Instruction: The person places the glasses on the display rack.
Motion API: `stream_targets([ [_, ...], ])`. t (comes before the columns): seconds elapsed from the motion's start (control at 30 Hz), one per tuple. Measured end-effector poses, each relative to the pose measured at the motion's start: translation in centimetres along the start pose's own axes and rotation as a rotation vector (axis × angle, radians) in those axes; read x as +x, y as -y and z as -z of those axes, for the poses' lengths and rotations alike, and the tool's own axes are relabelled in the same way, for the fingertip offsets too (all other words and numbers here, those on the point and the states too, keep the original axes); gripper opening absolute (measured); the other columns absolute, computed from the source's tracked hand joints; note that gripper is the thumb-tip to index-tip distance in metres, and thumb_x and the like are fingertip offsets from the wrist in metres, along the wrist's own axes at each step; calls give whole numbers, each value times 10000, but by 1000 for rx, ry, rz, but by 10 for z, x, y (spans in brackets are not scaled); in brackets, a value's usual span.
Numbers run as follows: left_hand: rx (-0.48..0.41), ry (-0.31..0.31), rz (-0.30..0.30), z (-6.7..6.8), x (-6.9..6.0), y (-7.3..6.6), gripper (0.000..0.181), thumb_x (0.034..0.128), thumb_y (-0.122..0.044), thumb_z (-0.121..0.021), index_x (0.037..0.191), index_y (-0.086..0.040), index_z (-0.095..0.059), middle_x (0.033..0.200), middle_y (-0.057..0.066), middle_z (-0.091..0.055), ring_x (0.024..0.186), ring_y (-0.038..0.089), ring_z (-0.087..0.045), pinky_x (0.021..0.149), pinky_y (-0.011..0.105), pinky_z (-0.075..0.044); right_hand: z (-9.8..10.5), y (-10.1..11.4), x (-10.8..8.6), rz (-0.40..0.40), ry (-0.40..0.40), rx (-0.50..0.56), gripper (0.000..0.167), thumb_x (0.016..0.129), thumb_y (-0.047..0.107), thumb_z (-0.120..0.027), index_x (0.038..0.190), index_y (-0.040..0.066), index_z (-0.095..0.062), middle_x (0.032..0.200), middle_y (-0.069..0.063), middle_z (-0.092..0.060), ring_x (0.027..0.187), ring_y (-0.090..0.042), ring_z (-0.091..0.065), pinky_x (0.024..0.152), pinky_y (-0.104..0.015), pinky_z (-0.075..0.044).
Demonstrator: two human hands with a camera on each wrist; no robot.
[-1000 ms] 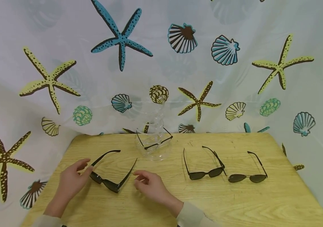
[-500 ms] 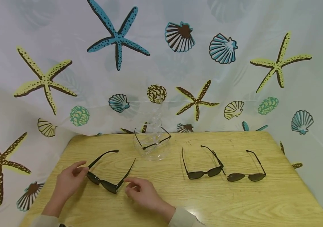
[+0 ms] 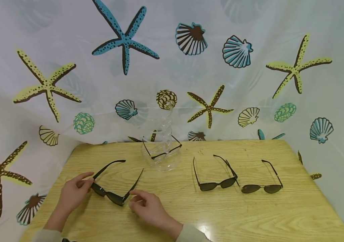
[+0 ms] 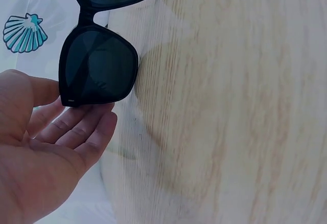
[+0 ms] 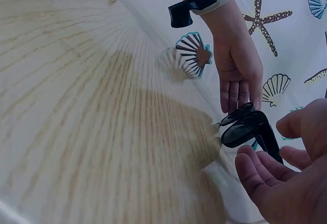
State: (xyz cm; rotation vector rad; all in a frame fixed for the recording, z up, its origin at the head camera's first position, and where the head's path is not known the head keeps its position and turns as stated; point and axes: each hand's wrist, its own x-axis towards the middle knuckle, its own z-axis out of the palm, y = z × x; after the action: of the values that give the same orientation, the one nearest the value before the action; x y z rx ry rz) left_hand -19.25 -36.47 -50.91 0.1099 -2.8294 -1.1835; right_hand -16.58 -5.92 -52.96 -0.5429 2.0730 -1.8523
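Observation:
Black sunglasses [image 3: 115, 198] stand at the table's left with both temples spread toward the back. At their left hinge corner, my left hand [image 3: 74, 192] pinches the frame between thumb and fingers. The left wrist view has this hand [image 4: 46, 157] at the lens corner of the sunglasses [image 4: 99, 68]. My right hand [image 3: 150, 207] is beside the right hinge, its index fingertip at the temple. In the right wrist view, the relaxed fingers and thumb of the right hand [image 5: 301, 178] lie around the temple of the sunglasses [image 5: 242, 132] with a gap visible.
Clear-framed-stand glasses [image 3: 159, 156] with dark rims rest on a transparent stand [image 3: 167, 166] at the back. Two more sunglasses, one black [image 3: 208, 186] and one thin-framed [image 3: 272, 189], sit to the right. A patterned curtain [image 3: 159, 74] surrounds the wooden table [image 3: 250, 218].
My right hand has moved left to the right temple of the sunglasses. My left hand has stayed at the left hinge. The whole head view has shifted slightly.

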Motion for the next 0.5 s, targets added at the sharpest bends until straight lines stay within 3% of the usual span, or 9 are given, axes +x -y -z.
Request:
stream_targets([
  [0.2, -66, 3, -2, -2, 0, 0, 473, 1111, -238, -568, 1468, 71, -557, 1204, 282, -748, 838, 26, -761, 743, 251, -627, -2, -1, 1, 9, 22, 32, 529, 1023, 176, -671, 1529, 90, -547, 1297, -192, -719, 956, -49, -734, 732, -156, -541],
  [0.5, -101, 3, 6, -2, -1, -3, 460, 1110, -223, -569, 1471, 62, -561, 1196, 282, -750, 839, -18, -746, 759, 270, -639, -5, -1, 6, 26, 30, 19, 476, 1021, 184, -672, 1482, 86, -608, 1292, -150, -729, 904, -18, -703, 713, -165, -537],
])
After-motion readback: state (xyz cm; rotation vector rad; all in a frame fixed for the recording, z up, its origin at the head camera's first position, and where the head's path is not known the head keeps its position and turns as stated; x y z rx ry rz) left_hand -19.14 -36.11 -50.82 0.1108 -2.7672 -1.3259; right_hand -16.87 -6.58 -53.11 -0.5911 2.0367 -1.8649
